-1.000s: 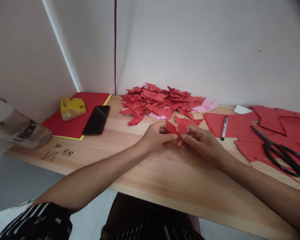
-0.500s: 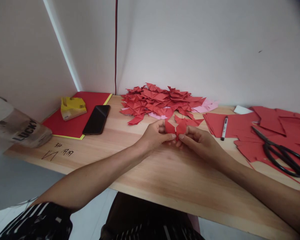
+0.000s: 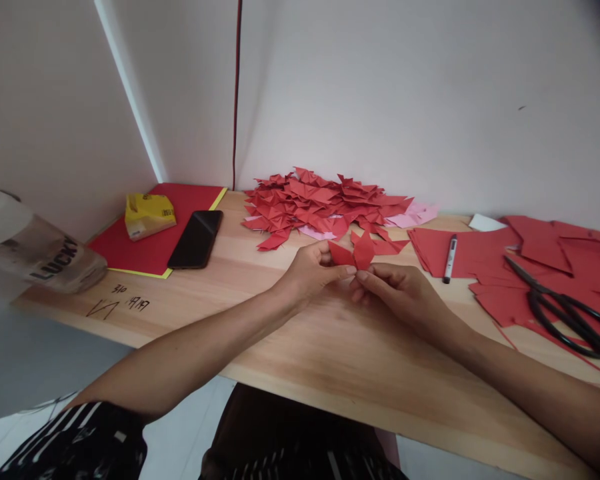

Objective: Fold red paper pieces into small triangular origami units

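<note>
A small folded red paper piece [image 3: 356, 253] with two pointed wings sits just above the wooden desk [image 3: 300, 347], pinched from both sides. My left hand [image 3: 310, 270] grips its left wing with thumb and fingers closed. My right hand [image 3: 397, 290] pinches its lower right edge, fingers curled. Behind them lies a heap of several finished folded red pieces [image 3: 325, 203], with a few pink ones [image 3: 415, 213] at its right edge.
Flat red paper sheets [image 3: 510, 260] lie at the right with a marker pen [image 3: 449, 259] and black scissors [image 3: 565, 310] on them. A black phone [image 3: 196, 239], a yellow packet [image 3: 149, 215] on a red folder [image 3: 145, 250], and a plastic bag [image 3: 35, 257] are at the left.
The paper piece's right wing has been turned up and now stands as a taller point. Both hands stay pinched on it at the same spot.
</note>
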Available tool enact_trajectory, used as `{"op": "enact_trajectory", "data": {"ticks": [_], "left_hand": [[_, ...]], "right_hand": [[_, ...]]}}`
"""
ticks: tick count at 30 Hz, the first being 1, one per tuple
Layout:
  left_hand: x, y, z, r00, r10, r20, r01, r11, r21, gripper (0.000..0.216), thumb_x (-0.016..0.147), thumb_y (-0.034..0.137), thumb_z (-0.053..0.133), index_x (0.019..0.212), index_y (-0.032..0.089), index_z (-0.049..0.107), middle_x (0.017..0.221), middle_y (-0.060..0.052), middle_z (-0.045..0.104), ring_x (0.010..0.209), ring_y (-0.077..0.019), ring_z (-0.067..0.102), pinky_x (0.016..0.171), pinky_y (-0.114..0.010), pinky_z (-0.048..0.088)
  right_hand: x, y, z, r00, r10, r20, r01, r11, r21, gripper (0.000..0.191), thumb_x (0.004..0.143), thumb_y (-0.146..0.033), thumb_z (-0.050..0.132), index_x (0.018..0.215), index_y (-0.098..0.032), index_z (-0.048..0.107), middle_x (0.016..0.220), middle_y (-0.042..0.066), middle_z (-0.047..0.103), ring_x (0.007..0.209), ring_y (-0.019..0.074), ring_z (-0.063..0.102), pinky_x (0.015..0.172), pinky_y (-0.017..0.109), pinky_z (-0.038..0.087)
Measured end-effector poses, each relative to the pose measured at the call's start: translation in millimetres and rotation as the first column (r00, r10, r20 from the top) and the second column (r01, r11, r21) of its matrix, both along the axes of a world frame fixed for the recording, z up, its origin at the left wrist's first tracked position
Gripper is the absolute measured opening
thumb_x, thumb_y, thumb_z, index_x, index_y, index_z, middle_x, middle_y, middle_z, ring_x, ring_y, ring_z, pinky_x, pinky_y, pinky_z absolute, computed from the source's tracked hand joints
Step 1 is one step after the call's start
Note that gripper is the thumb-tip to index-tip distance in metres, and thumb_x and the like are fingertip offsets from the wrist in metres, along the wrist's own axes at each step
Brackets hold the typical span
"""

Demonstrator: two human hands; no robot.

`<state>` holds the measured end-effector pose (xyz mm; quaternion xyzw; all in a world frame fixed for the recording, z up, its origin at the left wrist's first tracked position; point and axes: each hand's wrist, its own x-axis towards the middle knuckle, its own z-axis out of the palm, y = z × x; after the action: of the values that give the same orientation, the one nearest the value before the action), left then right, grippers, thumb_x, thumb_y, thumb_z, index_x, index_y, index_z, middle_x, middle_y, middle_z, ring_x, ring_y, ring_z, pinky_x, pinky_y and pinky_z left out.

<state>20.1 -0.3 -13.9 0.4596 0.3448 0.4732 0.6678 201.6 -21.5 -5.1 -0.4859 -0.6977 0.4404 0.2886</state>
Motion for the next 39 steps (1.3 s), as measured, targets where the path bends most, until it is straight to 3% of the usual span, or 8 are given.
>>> {"op": "enact_trajectory", "data": {"ticks": [8,16,21,28,35,39], "left_hand": [[-2.9,2.2,-1.6,0.984,-0.172,-0.039,0.167,0.98,-0.105,0.035,0.063,0.032,0.084,0.084,0.009,0.067,0.071,-0.002,0.063,0.061,-0.0077,0.053,0.058,-0.023,0.037],[-2.1,0.6,-0.1,0.993,-0.072,-0.092,0.066,0.996,-0.06,0.033,0.061,0.034,0.085,0.069,0.009,0.064,0.06,0.001,0.057,0.053,-0.0052,0.046,0.051,-0.021,0.033],[-5.0,-1.1,3.2,0.985,-0.089,-0.149,0.084,0.996,-0.037,0.035,0.059,0.035,0.086,0.064,0.01,0.062,0.056,0.002,0.055,0.05,-0.0046,0.044,0.046,-0.02,0.03],[-6.5,0.4,3.9,0.976,-0.137,-0.166,0.13,0.99,-0.052,0.035,0.059,0.037,0.085,0.067,0.01,0.065,0.058,0.001,0.058,0.051,-0.0057,0.048,0.049,-0.02,0.035],[-7.2,-0.4,5.8,0.97,-0.084,-0.226,0.105,0.991,0.079,0.03,0.066,0.035,0.081,0.074,0.011,0.066,0.061,0.002,0.056,0.051,-0.0043,0.041,0.049,-0.02,0.029],[-7.7,0.3,4.9,0.961,-0.091,-0.262,0.118,0.989,0.089,0.029,0.068,0.035,0.079,0.073,0.011,0.064,0.058,0.004,0.053,0.051,-0.0044,0.042,0.051,-0.02,0.03]], "right_hand": [[1.8,-0.1,-4.2,1.0,0.003,0.03,-0.006,0.996,0.093,0.034,0.092,-0.041,0.053,0.068,-0.021,0.066,0.068,0.001,0.069,0.063,0.015,0.062,0.064,0.028,0.046],[-3.1,-3.4,-1.7,0.995,0.05,0.082,-0.059,0.991,0.123,0.034,0.094,-0.038,0.05,0.07,-0.021,0.066,0.068,0.001,0.069,0.064,0.0146,0.062,0.062,0.027,0.044],[-3.8,-3.5,1.0,0.993,0.099,0.071,-0.105,0.99,0.093,0.037,0.095,-0.04,0.049,0.07,-0.02,0.067,0.073,0.002,0.072,0.069,0.015,0.064,0.065,0.026,0.046],[-1.8,-3.1,2.8,0.987,0.123,0.099,-0.134,0.985,0.111,0.036,0.094,-0.036,0.048,0.066,-0.02,0.063,0.063,0.0,0.067,0.059,0.0124,0.06,0.06,0.024,0.044],[-1.4,-3.1,1.6,0.986,0.136,0.097,-0.144,0.987,0.074,0.036,0.095,-0.038,0.046,0.069,-0.02,0.064,0.066,0.0,0.067,0.063,0.0132,0.061,0.063,0.025,0.045],[-2.7,-3.2,1.1,0.986,0.13,0.107,-0.141,0.985,0.097,0.037,0.096,-0.039,0.046,0.069,-0.02,0.063,0.07,0.001,0.069,0.066,0.0139,0.062,0.065,0.026,0.045]]}}
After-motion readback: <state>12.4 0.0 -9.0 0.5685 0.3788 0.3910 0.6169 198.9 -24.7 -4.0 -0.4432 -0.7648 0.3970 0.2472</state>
